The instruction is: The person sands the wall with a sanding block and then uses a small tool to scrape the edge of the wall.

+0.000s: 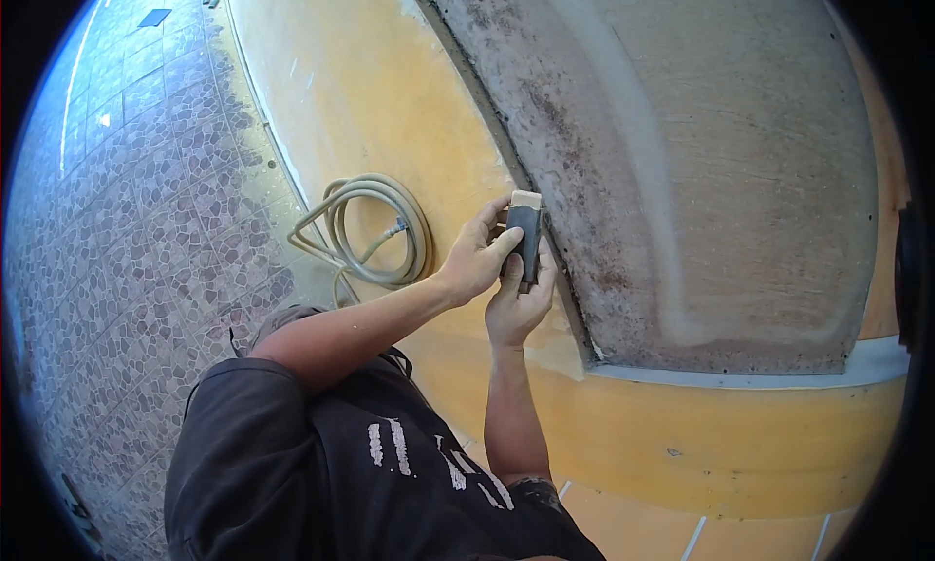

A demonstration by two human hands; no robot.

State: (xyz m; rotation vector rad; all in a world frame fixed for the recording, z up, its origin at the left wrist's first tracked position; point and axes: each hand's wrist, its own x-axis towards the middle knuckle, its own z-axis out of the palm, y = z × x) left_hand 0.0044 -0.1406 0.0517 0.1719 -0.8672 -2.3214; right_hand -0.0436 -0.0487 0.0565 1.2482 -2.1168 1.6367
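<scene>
Both hands are on a small sanding block [526,220]: a pale, beige end sticks out at the top, and a dark grey sheet that looks like sandpaper wraps the rest. My left hand [475,259] grips it from the left, thumb pressed on the dark sheet and fingers partly hidden behind. Below it, my right hand [518,313] holds the lower end, with the thumb on the left side and fingers curled round the right. The block is held in front of the edge between a yellow wall [390,93] and a rough grey panel [760,191].
A coiled beige hose [421,235] with a metal fitting lies left of my hands. Stone-patterned tiles [146,240] stretch along the left, with a small dark flat piece [154,18] far off. A pale ledge [760,374] borders the grey panel, with a yellow surface below.
</scene>
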